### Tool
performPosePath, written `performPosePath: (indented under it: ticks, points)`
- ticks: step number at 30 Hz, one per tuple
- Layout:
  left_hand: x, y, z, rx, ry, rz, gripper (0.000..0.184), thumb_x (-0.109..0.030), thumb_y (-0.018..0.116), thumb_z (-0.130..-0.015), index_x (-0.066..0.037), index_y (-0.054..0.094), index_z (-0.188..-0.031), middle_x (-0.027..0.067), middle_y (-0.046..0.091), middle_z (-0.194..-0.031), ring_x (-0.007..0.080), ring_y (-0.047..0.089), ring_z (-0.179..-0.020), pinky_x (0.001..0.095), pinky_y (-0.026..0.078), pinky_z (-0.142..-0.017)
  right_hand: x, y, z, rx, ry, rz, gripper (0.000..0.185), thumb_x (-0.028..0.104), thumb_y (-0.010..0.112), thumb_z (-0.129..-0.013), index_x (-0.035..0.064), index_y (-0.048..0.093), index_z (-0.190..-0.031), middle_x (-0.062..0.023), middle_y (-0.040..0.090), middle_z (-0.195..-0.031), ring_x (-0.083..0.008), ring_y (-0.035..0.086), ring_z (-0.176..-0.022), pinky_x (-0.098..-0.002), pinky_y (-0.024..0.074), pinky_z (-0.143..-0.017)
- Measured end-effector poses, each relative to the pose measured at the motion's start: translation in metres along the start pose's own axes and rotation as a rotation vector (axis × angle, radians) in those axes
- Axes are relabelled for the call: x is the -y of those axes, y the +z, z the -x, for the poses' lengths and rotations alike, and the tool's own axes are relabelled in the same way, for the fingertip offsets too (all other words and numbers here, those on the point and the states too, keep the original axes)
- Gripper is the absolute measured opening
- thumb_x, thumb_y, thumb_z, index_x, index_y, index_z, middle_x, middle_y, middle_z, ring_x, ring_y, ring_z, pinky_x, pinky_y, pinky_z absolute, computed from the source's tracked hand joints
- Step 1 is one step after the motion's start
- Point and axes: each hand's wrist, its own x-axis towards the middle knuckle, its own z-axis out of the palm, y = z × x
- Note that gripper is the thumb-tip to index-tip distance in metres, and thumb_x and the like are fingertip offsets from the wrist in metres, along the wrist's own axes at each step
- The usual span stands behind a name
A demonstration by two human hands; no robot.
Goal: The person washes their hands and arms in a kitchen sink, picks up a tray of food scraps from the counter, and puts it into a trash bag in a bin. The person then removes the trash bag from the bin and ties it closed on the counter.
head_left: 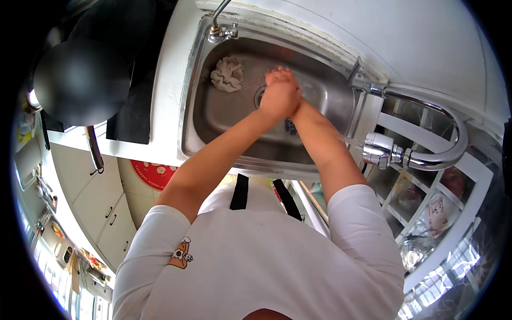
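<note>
My left hand (281, 97) lies over my right hand (297, 108) above the steel sink (216, 114), and the two are pressed together. The left looks closed round the right, whose fingers are mostly covered. A short stream of water (349, 140) leaves the chrome tap (378, 150) and meets my right forearm in this view; whether it touches the arm I cannot tell. Left of my hands, a crumpled pale cloth (228, 74) lies in the basin. The round drain (259, 97) is partly hidden by my left hand, and a small dark object (290, 126) shows between my wrists.
A second small tap (223, 33) stands at the sink's back left corner. Left of the counter strip (169, 90) is a dark round pan (81, 82) with its handle (93, 148) projecting toward me. A white shelf rack (434, 133) with bags stands at the right.
</note>
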Motion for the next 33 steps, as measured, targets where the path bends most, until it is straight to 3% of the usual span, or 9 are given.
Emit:
performPosePath:
  ticks: [2,5,6,9,10,18,23,30,33]
  points:
    - [-0.032,-0.008,0.014,-0.046,0.06,0.094,0.023,-0.02,0.058,-0.082,0.002,0.056,-0.075,0.0227,0.06,-0.077,0.0388,0.058,-0.076,0.0449,0.047,-0.071,-0.004,0.008,-0.017,0.458,0.066,0.051,0.021,0.021,0.053,-0.082,0.0153,0.066,-0.097,-0.0078,0.063,-0.11,-0.0255,0.058,-0.104,-0.0415,0.0455,-0.087]
    - [-0.07,-0.029,0.022,-0.039,0.076,0.229,0.023,-0.019,0.057,-0.082,0.001,0.056,-0.072,0.0227,0.06,-0.076,0.0391,0.059,-0.075,0.0455,0.047,-0.07,-0.004,-0.03,-0.025,0.594,0.123,0.025,0.023,0.02,0.053,-0.083,0.0137,0.065,-0.101,-0.0108,0.062,-0.115,-0.026,0.059,-0.102,-0.0428,0.0463,-0.087]
    - [-0.062,-0.025,0.019,0.145,0.001,0.216,0.022,-0.019,0.055,-0.084,0.003,0.057,-0.084,0.0234,0.06,-0.089,0.0382,0.058,-0.084,0.0443,0.049,-0.072,-0.001,-0.024,-0.019,0.417,0.144,0.064,0.018,0.022,0.052,-0.083,0.0161,0.067,-0.092,-0.0029,0.065,-0.082,-0.0224,0.061,-0.088,-0.0377,0.0435,-0.08]
    - [-0.016,0.014,0.011,-0.154,0.118,-0.273,0.031,-0.02,0.054,-0.086,0.002,0.054,-0.107,0.0234,0.053,-0.112,0.0378,0.054,-0.096,0.0432,0.046,-0.085,0.0,-0.037,0.009,0.033,0.074,0.077,0.021,0.023,0.05,-0.083,0.0169,0.067,-0.094,-0.0032,0.066,-0.088,-0.024,0.059,-0.094,-0.039,0.0428,-0.079]
    - [0.007,0.025,0.008,0.068,0.027,-0.343,0.031,-0.022,0.051,-0.088,0.001,0.054,-0.108,0.0219,0.056,-0.108,0.0375,0.055,-0.097,0.0437,0.047,-0.086,-0.002,-0.039,0.015,-0.016,0.073,0.069,0.021,0.024,0.049,-0.083,0.0169,0.067,-0.094,-0.0035,0.066,-0.091,-0.0245,0.059,-0.096,-0.0394,0.0426,-0.079]
    - [-0.006,-0.001,0.023,0.1,-0.04,0.129,0.017,-0.016,0.058,-0.083,-0.002,0.06,-0.093,0.0186,0.06,-0.091,0.0376,0.059,-0.086,0.0445,0.048,-0.076,-0.008,-0.022,0.005,0.366,0.332,-0.028,0.024,0.026,0.052,-0.082,0.0126,0.067,-0.096,-0.0063,0.065,-0.102,-0.0258,0.055,-0.107,-0.0413,0.0418,-0.079]
    - [-0.02,-0.024,0.044,0.213,-0.002,0.248,0.018,-0.016,0.061,-0.081,-0.002,0.058,-0.091,0.0169,0.059,-0.101,0.0375,0.056,-0.091,0.0447,0.046,-0.078,0.0,-0.023,0.012,0.258,0.325,0.011,0.021,0.026,0.055,-0.078,0.0131,0.068,-0.087,-0.0042,0.066,-0.093,-0.0249,0.056,-0.101,-0.0405,0.0412,-0.079]
    - [-0.003,-0.053,0.031,0.243,0.391,0.177,0.037,-0.009,0.074,-0.071,-0.012,0.057,-0.104,0.0073,0.055,-0.112,0.0303,0.052,-0.106,0.0359,0.044,-0.089,0.012,-0.079,0.014,0.182,0.08,-0.359,0.024,0.031,0.052,-0.084,0.0146,0.063,-0.098,-0.005,0.063,-0.104,-0.0278,0.052,-0.111,-0.043,0.0391,-0.093]
    - [-0.008,-0.062,0.023,0.297,0.501,0.188,0.04,-0.005,0.074,-0.069,-0.012,0.056,-0.104,0.0071,0.055,-0.114,0.0308,0.053,-0.107,0.0375,0.044,-0.09,0.016,-0.109,0.009,0.403,0.037,-0.248,0.029,0.035,0.052,-0.084,0.0141,0.06,-0.103,-0.0053,0.062,-0.108,-0.0288,0.051,-0.114,-0.0423,0.0366,-0.095]
